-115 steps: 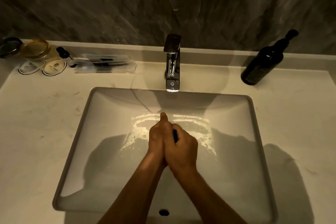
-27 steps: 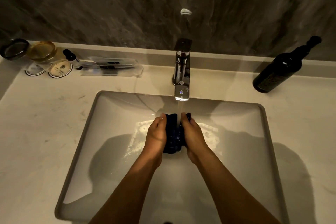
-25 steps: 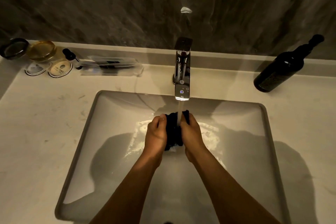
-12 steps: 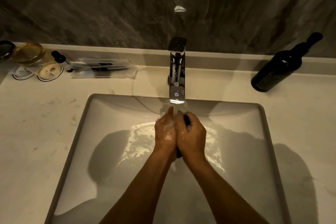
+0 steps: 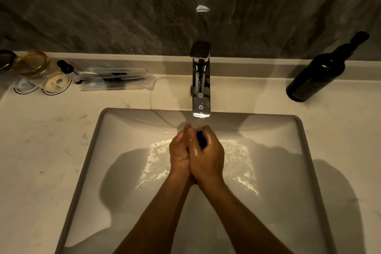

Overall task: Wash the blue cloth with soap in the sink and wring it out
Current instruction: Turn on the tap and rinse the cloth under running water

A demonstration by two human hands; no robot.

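The blue cloth (image 5: 201, 140) is bunched between my two hands over the white sink (image 5: 92, 150), and only a small dark strip of it shows. My left hand (image 5: 179, 148) and my right hand (image 5: 208, 154) are pressed together, fingers curled round the cloth. Both hands are wet. They sit just under the chrome faucet (image 5: 201, 80), from which a thin stream of water falls onto them. Water glistens on the basin floor around the hands.
A dark soap pump bottle (image 5: 317, 76) stands at the back right of the counter. At the back left are glass cups (image 5: 31, 64), paper coasters (image 5: 55, 84), a small dropper bottle (image 5: 68, 70) and a wrapped kit in clear plastic (image 5: 117, 80).
A second ago my hands held the cloth spread open under the stream. They have since closed together and squeezed it into a bunch, so most of it is hidden.
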